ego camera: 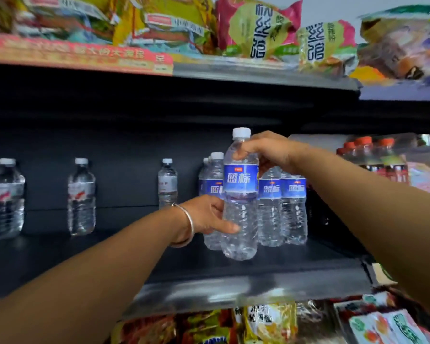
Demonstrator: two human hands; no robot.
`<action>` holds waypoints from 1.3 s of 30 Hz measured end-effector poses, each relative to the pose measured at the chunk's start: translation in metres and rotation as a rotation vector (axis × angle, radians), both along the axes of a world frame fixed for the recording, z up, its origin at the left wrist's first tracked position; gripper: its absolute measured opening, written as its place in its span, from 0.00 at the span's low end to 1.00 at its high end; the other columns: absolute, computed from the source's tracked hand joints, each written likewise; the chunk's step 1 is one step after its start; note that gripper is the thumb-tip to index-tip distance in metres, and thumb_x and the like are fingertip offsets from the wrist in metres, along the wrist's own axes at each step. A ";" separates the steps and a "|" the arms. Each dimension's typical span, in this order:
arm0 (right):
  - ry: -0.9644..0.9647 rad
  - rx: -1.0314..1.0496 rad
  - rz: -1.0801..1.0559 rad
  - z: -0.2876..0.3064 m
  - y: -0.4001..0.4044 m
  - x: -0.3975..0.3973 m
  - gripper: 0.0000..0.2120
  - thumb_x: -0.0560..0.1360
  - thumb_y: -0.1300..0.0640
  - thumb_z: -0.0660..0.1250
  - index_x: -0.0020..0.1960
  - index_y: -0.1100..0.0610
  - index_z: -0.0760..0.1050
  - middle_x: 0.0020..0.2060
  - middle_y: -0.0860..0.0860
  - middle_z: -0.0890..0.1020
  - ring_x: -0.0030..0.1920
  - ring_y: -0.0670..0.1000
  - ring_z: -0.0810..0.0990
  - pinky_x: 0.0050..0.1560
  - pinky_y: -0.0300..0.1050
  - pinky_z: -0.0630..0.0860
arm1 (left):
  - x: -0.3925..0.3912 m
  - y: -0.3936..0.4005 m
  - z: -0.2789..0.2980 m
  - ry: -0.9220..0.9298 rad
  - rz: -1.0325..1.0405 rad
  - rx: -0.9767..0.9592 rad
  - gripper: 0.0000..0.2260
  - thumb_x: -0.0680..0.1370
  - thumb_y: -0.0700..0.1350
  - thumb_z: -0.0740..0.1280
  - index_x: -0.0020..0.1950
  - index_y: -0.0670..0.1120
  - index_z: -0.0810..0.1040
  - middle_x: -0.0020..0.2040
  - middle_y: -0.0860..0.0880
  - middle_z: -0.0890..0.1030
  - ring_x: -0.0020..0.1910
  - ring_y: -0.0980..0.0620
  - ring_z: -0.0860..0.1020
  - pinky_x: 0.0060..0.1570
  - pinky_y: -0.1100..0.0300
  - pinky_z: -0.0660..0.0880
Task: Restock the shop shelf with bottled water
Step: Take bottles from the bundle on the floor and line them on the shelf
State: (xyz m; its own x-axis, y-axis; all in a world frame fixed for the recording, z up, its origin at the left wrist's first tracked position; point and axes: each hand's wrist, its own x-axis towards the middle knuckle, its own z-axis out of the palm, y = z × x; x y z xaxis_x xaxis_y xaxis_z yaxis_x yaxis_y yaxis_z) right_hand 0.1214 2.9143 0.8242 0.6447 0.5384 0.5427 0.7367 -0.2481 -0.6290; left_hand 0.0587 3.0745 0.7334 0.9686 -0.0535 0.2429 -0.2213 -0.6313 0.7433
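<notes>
Nearest, at six o'clock below the shelf edge, lie bright snack packets (268, 324). Both forearms reach up from the lower corners. The left hand (206, 214), a silver bangle (188, 219) on its wrist, has its thumb and fingers wrapped round the lower body of a blue-labelled water bottle (240, 194). The right hand (266, 150) pinches the same bottle just under its white cap, holding it upright near the front of the dark shelf (233, 269). Whether its base touches the shelf cannot be told. Just behind it, toward three o'clock, stands a cluster of matching bottles (281, 207). Toward nine o'clock three white-labelled bottles (81, 197) stand well apart. At three o'clock are red-capped drinks (372, 155). At twelve o'clock, packets (256, 28) fill the upper shelf.
</notes>
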 end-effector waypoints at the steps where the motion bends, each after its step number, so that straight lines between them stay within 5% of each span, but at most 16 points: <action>1: 0.000 -0.015 0.017 -0.002 0.006 0.006 0.10 0.62 0.53 0.71 0.42 0.56 0.80 0.33 0.55 0.80 0.37 0.57 0.78 0.39 0.45 0.77 | 0.003 0.004 -0.004 -0.018 0.018 0.001 0.10 0.70 0.36 0.73 0.42 0.47 0.74 0.36 0.54 0.80 0.35 0.58 0.78 0.41 0.68 0.74; 6: 0.042 -0.046 0.071 -0.014 0.027 0.024 0.05 0.69 0.59 0.71 0.43 0.60 0.78 0.34 0.56 0.79 0.36 0.55 0.78 0.36 0.43 0.78 | 0.011 0.019 -0.020 -0.063 0.116 0.026 0.11 0.67 0.38 0.75 0.42 0.46 0.75 0.40 0.51 0.80 0.39 0.55 0.78 0.45 0.66 0.75; 10: 0.091 -0.044 0.081 -0.015 0.033 0.032 0.04 0.68 0.57 0.72 0.39 0.57 0.79 0.33 0.53 0.77 0.35 0.54 0.77 0.37 0.44 0.77 | 0.011 0.021 -0.024 -0.079 0.148 0.006 0.10 0.67 0.40 0.76 0.37 0.49 0.75 0.29 0.60 0.80 0.30 0.65 0.78 0.38 0.72 0.75; 15: 0.152 -0.042 0.122 -0.015 0.033 0.035 0.03 0.69 0.58 0.72 0.39 0.54 0.78 0.41 0.53 0.78 0.39 0.51 0.77 0.38 0.45 0.79 | 0.013 0.020 -0.026 -0.110 0.263 0.064 0.12 0.65 0.44 0.78 0.41 0.45 0.77 0.44 0.47 0.83 0.43 0.51 0.80 0.53 0.56 0.77; 19: 0.158 -0.022 0.124 -0.017 0.034 0.038 0.04 0.70 0.60 0.72 0.42 0.56 0.78 0.42 0.53 0.79 0.40 0.51 0.77 0.43 0.48 0.81 | 0.018 0.019 -0.030 -0.130 0.359 0.092 0.24 0.62 0.51 0.79 0.50 0.39 0.77 0.50 0.41 0.82 0.51 0.44 0.80 0.55 0.48 0.77; 27: 0.152 0.098 0.082 -0.030 0.032 0.037 0.10 0.70 0.55 0.73 0.48 0.58 0.78 0.44 0.55 0.82 0.42 0.52 0.80 0.41 0.46 0.81 | 0.024 0.020 -0.037 -0.136 0.361 0.045 0.19 0.63 0.51 0.78 0.45 0.48 0.72 0.52 0.45 0.81 0.52 0.46 0.79 0.58 0.48 0.75; 32: 0.002 0.187 -0.130 -0.051 0.013 0.021 0.08 0.73 0.55 0.70 0.46 0.61 0.76 0.38 0.56 0.78 0.39 0.54 0.78 0.45 0.51 0.80 | 0.016 0.008 -0.044 -0.280 0.508 0.089 0.32 0.66 0.52 0.76 0.63 0.42 0.67 0.64 0.43 0.70 0.62 0.44 0.71 0.64 0.50 0.70; 35: -0.209 0.073 -0.272 -0.073 -0.011 0.003 0.07 0.73 0.59 0.71 0.49 0.59 0.77 0.36 0.55 0.79 0.36 0.51 0.78 0.42 0.48 0.79 | -0.004 -0.010 -0.048 -0.575 0.598 0.179 0.27 0.68 0.49 0.74 0.61 0.44 0.68 0.62 0.44 0.68 0.62 0.45 0.68 0.63 0.50 0.67; 39: -0.352 -0.098 -0.400 -0.119 -0.050 -0.027 0.10 0.70 0.60 0.74 0.50 0.59 0.78 0.37 0.53 0.81 0.37 0.47 0.78 0.44 0.37 0.74 | -0.016 -0.047 -0.073 -0.613 0.338 0.174 0.23 0.69 0.44 0.73 0.60 0.44 0.68 0.61 0.44 0.68 0.61 0.44 0.69 0.62 0.49 0.68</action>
State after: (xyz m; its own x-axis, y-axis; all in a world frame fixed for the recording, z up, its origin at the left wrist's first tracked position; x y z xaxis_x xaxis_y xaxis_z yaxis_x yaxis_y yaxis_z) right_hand 0.0941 2.8647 0.7050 0.5981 0.3471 0.7223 0.7346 -0.5977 -0.3211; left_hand 0.0426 3.0270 0.6601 0.6314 0.1378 0.7631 -0.3380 -0.8368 0.4308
